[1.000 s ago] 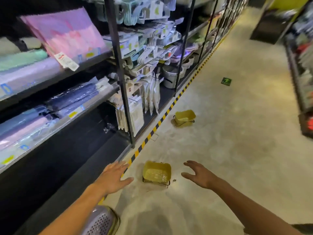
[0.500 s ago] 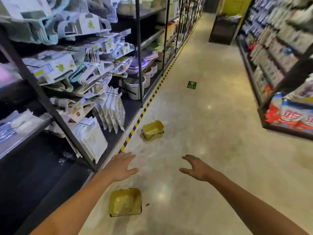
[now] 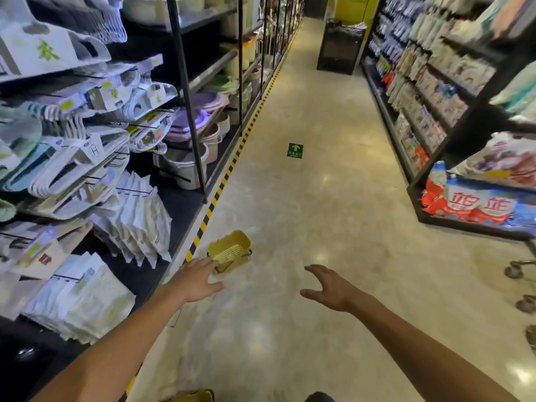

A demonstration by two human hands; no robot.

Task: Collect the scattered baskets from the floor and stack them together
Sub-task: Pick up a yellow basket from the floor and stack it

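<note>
A small yellow basket [image 3: 230,249] with a thin metal handle lies tipped on the floor beside the yellow-black floor stripe. My left hand [image 3: 195,281] is stretched out just below and left of it, fingers spread, holding nothing; its fingertips overlap the basket's lower left corner in the view. My right hand [image 3: 329,288] hovers further right over bare floor, fingers apart and empty. A sliver of another yellow basket [image 3: 194,396] shows at the bottom edge of the frame.
Black shelving [image 3: 185,94] with hangers, packets and buckets runs along the left. Shelves of packaged goods [image 3: 420,111] line the right. Cart wheels [image 3: 519,271] stand at the far right. A green arrow sticker [image 3: 295,150] marks the floor; a dark display stand [image 3: 339,47] stands down the aisle.
The view has moved forward along the aisle. The near basket slid down to the bottom edge of the frame, and the farther basket now lies just ahead of my left hand.
</note>
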